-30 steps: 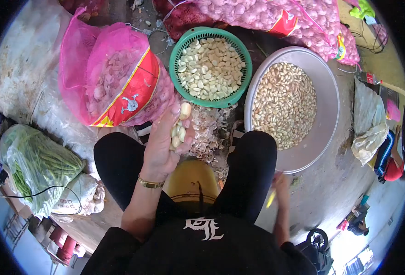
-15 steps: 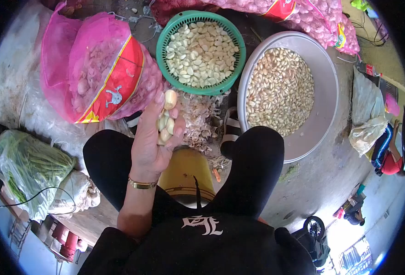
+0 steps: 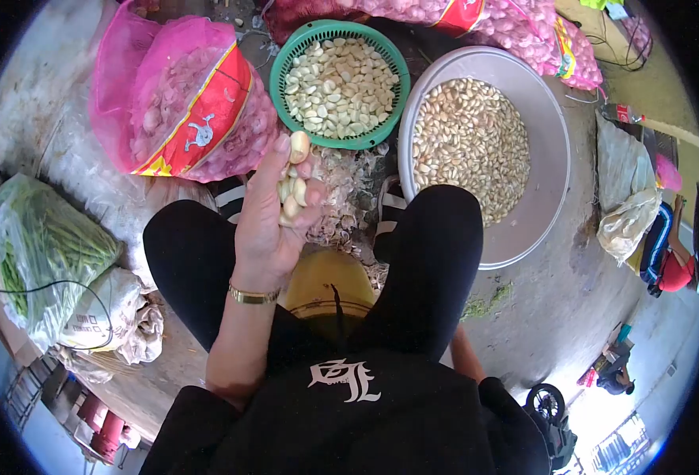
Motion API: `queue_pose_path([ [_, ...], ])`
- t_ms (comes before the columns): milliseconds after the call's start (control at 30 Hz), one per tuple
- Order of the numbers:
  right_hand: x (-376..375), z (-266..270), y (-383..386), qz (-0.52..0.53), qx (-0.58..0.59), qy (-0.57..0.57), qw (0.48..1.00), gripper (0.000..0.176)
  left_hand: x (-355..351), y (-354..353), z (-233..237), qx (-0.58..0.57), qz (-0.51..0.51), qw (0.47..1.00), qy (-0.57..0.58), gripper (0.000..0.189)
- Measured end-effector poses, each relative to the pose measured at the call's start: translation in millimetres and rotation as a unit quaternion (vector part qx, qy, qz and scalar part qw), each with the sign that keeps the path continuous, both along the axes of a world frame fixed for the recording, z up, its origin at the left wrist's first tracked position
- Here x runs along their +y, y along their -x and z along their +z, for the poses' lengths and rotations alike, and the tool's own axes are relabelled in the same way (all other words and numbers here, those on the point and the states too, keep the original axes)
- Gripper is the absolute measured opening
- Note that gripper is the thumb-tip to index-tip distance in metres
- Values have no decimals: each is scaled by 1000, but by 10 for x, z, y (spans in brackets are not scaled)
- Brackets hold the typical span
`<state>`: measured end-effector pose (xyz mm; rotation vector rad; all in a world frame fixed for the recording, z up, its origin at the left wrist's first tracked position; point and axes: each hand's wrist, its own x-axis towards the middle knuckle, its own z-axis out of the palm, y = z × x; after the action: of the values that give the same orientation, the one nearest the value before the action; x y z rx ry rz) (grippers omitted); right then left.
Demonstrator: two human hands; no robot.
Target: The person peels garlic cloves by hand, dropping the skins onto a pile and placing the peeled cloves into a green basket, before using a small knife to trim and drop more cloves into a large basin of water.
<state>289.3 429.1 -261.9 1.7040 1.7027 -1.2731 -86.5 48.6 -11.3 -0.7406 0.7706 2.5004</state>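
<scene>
My left hand (image 3: 266, 229) is raised palm-up between my knees, its fingers curled around several peeled garlic cloves (image 3: 292, 190). One of these cloves sticks out near the thumb and fingertips. Of my right arm only a stretch of forearm (image 3: 466, 356) shows beside my right thigh; the hand itself is hidden. Just beyond the left hand stands a green plastic basket (image 3: 341, 141) of pale peeled cloves (image 3: 337, 87). To its right, a grey basin (image 3: 547, 174) contains many cloves (image 3: 472, 134) that look wet.
A pink net bag of garlic (image 3: 167, 103) stands at left, with more net bags (image 3: 515, 36) at the back. Garlic skins (image 3: 345, 190) litter the floor before a yellow container (image 3: 325, 277) between my legs. Green vegetables in plastic (image 3: 53, 245) lie at left. Other people (image 3: 674, 269) are far right.
The view has shifted slightly, so the basket and basin appear higher and further left. My left hand still holds the cloves. A piece of my right forearm has come into view.
</scene>
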Motion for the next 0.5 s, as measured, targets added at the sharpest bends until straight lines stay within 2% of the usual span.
queue_pose_path([
  [33,-68,-23,140,-13,2,-3,1000,37,-21,-23,-28,-13,-3,1000,23,24],
  [67,31,35,324,-128,100,55,985,38,-39,-44,-55,-6,-8,1000,24,24],
  [100,55,263,691,-238,194,112,945,40,-61,-72,-85,-2,-11,1000,12,23],
  [133,90,180,799,-238,201,112,944,40,-89,-108,-111,2,-11,1000,0,22],
  [200,120,28,940,-199,176,-2,964,41,-178,-192,-147,14,-23,1000,-2,22],
  [300,81,30,977,-137,166,-49,975,41,-325,-259,-184,23,-32,999,6,22],
  [333,105,0,895,-133,170,-51,975,41,-347,-292,-164,21,-30,999,13,23],
  [400,144,-92,896,-198,259,-7,945,40,-348,-275,-58,27,-30,999,17,22],
  [500,79,74,1059,-200,228,-4,953,39,-256,-171,-36,45,-37,998,13,22],
])
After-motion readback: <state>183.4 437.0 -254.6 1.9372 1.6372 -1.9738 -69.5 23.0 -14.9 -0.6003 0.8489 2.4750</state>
